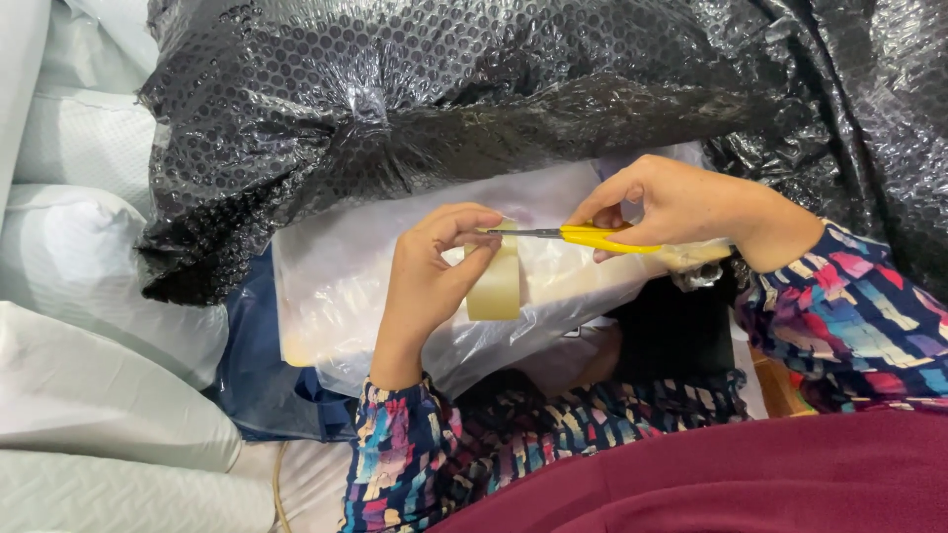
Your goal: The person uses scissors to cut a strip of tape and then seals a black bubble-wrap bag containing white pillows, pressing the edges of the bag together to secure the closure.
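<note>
At the centre of the view, just above the lap, a strip of pale tan packing tape (494, 279) is pinched between thumb and fingers of the left hand (427, 279) and held up taut. From the other side, a pair of yellow-handled scissors with slim steel blades (578, 236) is gripped by the right hand (679, 205), fingers closed about the handles; the blades are pointed leftward and their tips are met by the top of the tape strip, right at the left fingertips (486, 223). Whether the blades are parted or closed cannot be told from here.

Beneath both hands, a translucent white plastic bag with something pale inside (341, 286) is laid across the lap, and the tape is seen hanging just in front of it. Both forearms are covered by sleeves of a multicoloured brushstroke-patterned fabric (859, 326), and a dark red garment (741, 484) is spread across the bottom of the view.

Behind the bag, the upper part of the view is filled by a large bundle of black bubble wrap (395, 99), gathered into a knot near its middle. A dark blue cloth (252, 375) is tucked under the bag's left edge. Further left, white padded foam bundles (89, 395) are stacked well apart from the hands.
</note>
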